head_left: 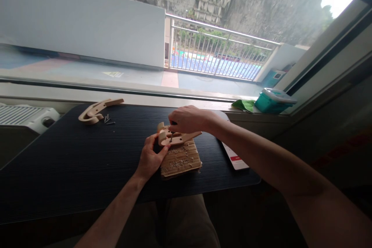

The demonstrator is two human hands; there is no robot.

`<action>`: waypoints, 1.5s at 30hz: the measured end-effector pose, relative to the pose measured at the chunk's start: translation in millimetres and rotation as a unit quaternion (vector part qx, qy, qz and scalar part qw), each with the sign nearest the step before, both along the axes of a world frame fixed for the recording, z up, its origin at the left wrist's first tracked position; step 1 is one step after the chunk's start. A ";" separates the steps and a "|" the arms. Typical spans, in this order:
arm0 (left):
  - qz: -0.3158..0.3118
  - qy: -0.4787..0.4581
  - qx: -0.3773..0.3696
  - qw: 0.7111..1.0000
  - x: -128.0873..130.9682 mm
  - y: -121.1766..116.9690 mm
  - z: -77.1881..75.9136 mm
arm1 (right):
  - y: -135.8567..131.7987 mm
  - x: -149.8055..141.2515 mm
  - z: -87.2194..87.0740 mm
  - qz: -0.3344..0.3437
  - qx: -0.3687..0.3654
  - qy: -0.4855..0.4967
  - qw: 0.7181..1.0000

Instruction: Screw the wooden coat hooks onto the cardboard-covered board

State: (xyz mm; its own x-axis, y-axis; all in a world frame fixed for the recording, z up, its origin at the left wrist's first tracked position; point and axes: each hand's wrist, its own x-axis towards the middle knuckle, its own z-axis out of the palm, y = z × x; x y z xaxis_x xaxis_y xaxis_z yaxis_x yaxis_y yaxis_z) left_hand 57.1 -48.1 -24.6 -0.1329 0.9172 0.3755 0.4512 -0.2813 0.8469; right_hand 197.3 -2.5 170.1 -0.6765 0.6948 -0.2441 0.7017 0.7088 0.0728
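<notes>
My right hand point(186, 119) is closed from above round the dark handle of a screwdriver point(171, 138), whose shaft points down at a pale wooden hook point(187, 137). My left hand point(151, 155) grips the hook's curled left end, thumb in front and fingers behind. A second pale wooden piece point(161, 126) lies just behind it, partly hidden by my right hand. Both rest on a corrugated cardboard pad point(190, 155) pitted with holes and scattered with crumbs. A dark hole shows in the hook, right of the screwdriver's shaft.
On the black table point(87, 170), more curved wooden hooks point(95, 111) lie at the back left beside several screws point(108, 120). A white and red flat object point(236, 159) lies under my right forearm. A teal box point(273, 101) and green cloth point(244, 105) sit on the windowsill. A white heater point(26, 118) stands left.
</notes>
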 end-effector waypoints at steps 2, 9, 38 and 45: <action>0.003 0.005 0.002 1.000 0.0 0.2 -0.3 | -2.3 0.6 4.2 0.004 -0.004 0.002 1.000; 0.001 -0.001 -0.004 1.000 -0.1 -0.2 -0.3 | -5.1 1.4 11.1 0.025 -0.022 -0.001 0.999; -0.011 -0.008 0.006 1.000 -0.1 -1.9 1.4 | -12.5 9.0 -5.5 -0.024 0.007 0.064 0.998; -0.004 -0.002 0.023 1.000 -1.4 -2.7 0.8 | -20.8 4.5 -22.5 -0.116 0.052 0.108 0.986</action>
State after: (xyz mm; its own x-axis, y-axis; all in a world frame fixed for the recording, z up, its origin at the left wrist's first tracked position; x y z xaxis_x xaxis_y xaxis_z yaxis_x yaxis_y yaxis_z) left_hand 55.6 -50.8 -23.8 -0.1285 0.8998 0.4169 0.4450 -0.3234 0.8351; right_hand 201.8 -23.2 147.6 -0.5242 0.8510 -0.0315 0.8515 0.5233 -0.0329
